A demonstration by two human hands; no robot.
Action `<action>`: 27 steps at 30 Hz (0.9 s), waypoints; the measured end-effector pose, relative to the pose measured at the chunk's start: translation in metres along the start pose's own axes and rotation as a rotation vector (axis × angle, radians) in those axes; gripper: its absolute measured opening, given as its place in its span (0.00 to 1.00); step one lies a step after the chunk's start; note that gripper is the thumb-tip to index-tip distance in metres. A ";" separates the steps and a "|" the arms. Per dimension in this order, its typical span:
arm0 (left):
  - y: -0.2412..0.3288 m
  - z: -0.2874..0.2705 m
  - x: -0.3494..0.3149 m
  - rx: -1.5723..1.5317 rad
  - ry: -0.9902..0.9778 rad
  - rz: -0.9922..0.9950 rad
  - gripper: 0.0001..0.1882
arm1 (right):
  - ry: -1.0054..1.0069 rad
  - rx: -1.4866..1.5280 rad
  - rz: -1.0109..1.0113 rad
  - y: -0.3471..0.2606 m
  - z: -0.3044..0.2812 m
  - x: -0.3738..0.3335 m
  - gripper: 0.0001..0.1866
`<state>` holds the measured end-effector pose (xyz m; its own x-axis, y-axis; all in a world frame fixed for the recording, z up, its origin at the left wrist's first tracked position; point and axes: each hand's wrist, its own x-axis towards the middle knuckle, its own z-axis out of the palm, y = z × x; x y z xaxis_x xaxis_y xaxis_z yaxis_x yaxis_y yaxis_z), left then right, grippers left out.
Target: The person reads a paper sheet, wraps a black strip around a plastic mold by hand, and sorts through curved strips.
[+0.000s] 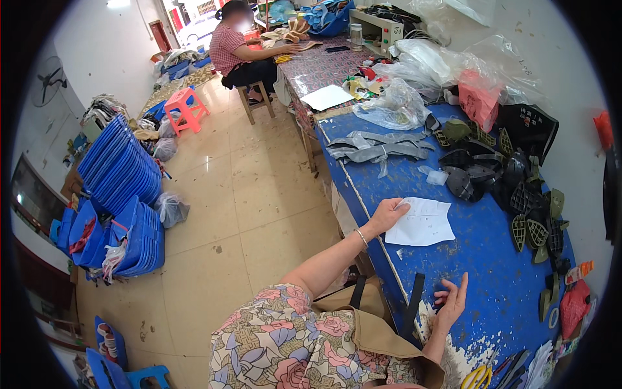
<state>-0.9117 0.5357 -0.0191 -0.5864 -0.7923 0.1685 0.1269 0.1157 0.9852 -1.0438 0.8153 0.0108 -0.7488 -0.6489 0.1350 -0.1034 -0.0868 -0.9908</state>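
Observation:
Between the thumb and fingers of my left hand [387, 215] is the left edge of a white sheet of paper [421, 225] with a few handwritten marks. The sheet is over the worn blue tabletop [363, 188]. My right hand [451, 303] is nearer the front edge, holding nothing, its index finger stretched out and the others loosely bent. By that hand a black strap [414, 299] hangs from my brown apron [382, 334]. Yellow-handled scissors [478, 377] lie close to the lower edge of the view.
Black and olive shoe parts [479, 168] are heaped along the table's right side. Grey strips [379, 148] and clear plastic bags [395, 107] lie farther back. Across the room a person [233, 48] sits at a patterned table. Stacked blue baskets [120, 165] and a red stool [186, 109] stand left.

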 end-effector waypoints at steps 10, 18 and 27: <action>0.007 0.004 -0.003 -0.061 0.045 0.006 0.14 | -0.076 0.023 0.061 0.018 -0.011 0.004 0.26; 0.006 0.004 -0.002 -0.055 0.048 -0.007 0.13 | -0.042 -0.044 0.054 0.005 -0.006 0.001 0.25; 0.002 0.001 -0.001 -0.041 0.008 -0.015 0.13 | -0.054 -0.026 0.005 0.002 -0.001 0.003 0.23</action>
<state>-0.9115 0.5373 -0.0177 -0.5817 -0.7988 0.1531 0.1511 0.0789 0.9854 -1.0470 0.8142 0.0089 -0.7132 -0.6890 0.1291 -0.1173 -0.0644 -0.9910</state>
